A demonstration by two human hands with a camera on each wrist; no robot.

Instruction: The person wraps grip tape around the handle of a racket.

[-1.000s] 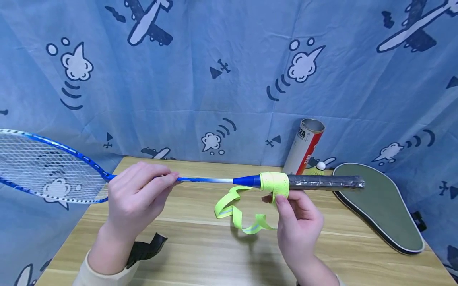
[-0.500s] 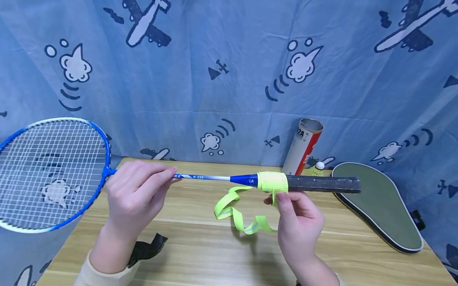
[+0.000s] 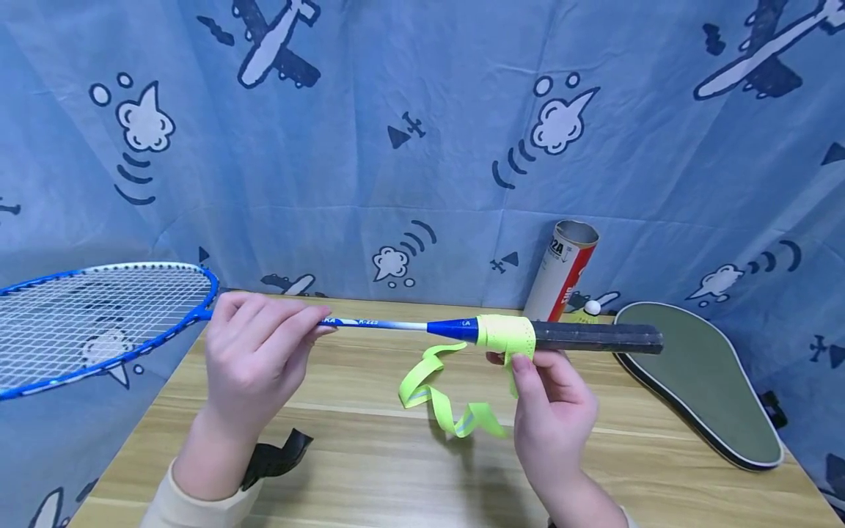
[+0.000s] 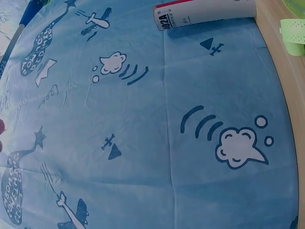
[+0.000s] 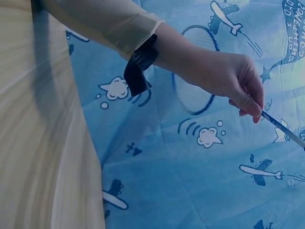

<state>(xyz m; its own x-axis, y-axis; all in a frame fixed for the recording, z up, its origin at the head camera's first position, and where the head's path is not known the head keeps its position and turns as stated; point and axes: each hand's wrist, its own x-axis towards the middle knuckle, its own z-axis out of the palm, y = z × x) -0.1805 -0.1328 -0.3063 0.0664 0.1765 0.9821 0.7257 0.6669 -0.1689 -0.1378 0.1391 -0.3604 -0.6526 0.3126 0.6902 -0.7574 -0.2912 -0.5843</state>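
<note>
My left hand pinches the thin shaft of a blue and white badminton racket, held level above the table with its strung head out to the left. Neon yellow-green grip tape is wound round the upper part of the dark handle; the rest of that handle is bare. With thumb and fingers my right hand pinches the tape just under the wound part. The tape's loose tail curls down behind, to the left of this hand. In the right wrist view the left hand grips the shaft.
A white and red shuttlecock tube stands at the back, beside a yellow shuttlecock. A grey-green paddle-shaped case lies on the right of the wooden table. A black strap shows at the left wrist. Behind hangs a blue printed curtain.
The racket has rolled about its shaft: its head turned broad to view, then tilted flatter again. Both hands keep their holds and barely shift.
</note>
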